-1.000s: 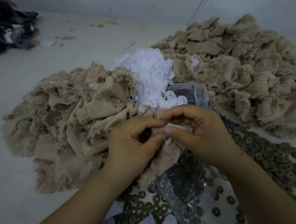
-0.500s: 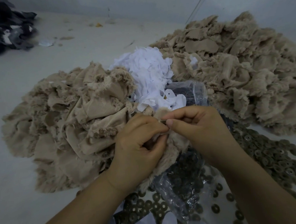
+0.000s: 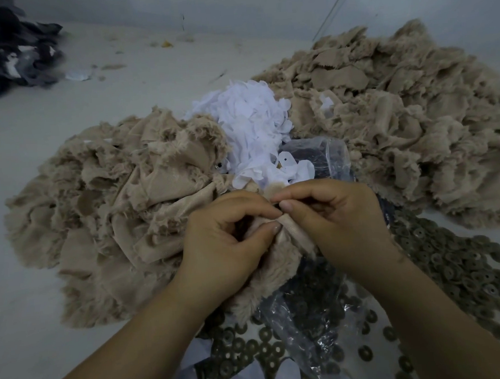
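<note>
Head view: the left hand (image 3: 223,244) and right hand (image 3: 333,219) meet at the middle of the frame, and their curled fingers (image 3: 296,198) cover the top edge of the beige plush piece (image 3: 280,264) they pinch. A small dark speck sits right at the pinch, between the fingertips, but it is too small and too covered to make out. The lower edge of the plush piece merges with the left beige pile (image 3: 111,213), so its outline there is hard to follow. The clear plastic bag (image 3: 307,312) runs under the right wrist and its contents are only a dark blur. The round washers (image 3: 455,263) are cut off by the bottom edge, and the dark cloth heap (image 3: 5,52) by the left.

Against half a second ago, both hands have stayed on the same spot with the pinch kept. A little more of the smooth backing now shows under the left thumb.

The plush piece lies just in front of the white cut-outs (image 3: 250,130), above the bag. Its long axis runs from the pinch down toward the person, leaning slightly left, with the smooth backing up at the pinch and fur at the near end
</note>
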Motion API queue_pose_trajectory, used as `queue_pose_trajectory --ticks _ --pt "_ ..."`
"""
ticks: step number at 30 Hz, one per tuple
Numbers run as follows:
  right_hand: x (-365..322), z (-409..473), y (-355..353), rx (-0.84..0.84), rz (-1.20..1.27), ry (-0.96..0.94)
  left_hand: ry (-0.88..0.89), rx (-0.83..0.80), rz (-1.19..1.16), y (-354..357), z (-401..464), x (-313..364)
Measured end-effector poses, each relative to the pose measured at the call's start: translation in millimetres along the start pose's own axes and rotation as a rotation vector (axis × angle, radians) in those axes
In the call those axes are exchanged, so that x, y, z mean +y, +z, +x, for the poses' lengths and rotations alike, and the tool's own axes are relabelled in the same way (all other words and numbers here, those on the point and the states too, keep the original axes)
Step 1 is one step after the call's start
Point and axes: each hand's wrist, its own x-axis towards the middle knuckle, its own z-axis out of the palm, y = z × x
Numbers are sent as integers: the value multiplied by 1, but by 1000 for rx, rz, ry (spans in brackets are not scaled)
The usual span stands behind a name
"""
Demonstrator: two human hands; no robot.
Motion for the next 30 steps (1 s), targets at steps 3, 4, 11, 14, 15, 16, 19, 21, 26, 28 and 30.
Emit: queue_pose_trajectory --ticks 3,4,11,14,15,16,19,21,26,28,30 --pt "2 0 -1 -5 21 -7 -1 24 -39 1 1 1" --pt "3 0 -1 -8 31 -4 -4 33 -42 1 0 2" --pt "2 -2 -1 -72 167 31 -136 91 -83 3 0 0" --pt "7 -2 1 -49 80 -7 -157 51 1 3 -2 0" --pt "8 -2 1 -40 67 -17 -150 53 36 4 -3 1" --pt "9 -2 1 -31 58 -28 -144 63 68 4 -4 1" --pt "11 -3 3 -10 42 -56 -110 92 157 6 -3 3" --pt "12 -3 4 9 60 -56 -62 100 219 6 -3 4" --pt "14 -4 5 39 59 -65 15 126 320 9 -4 5" --pt "15 -4 4 47 54 -72 26 128 339 11 -4 4" --pt "15 -4 4 51 50 -77 32 125 344 12 -3 4"
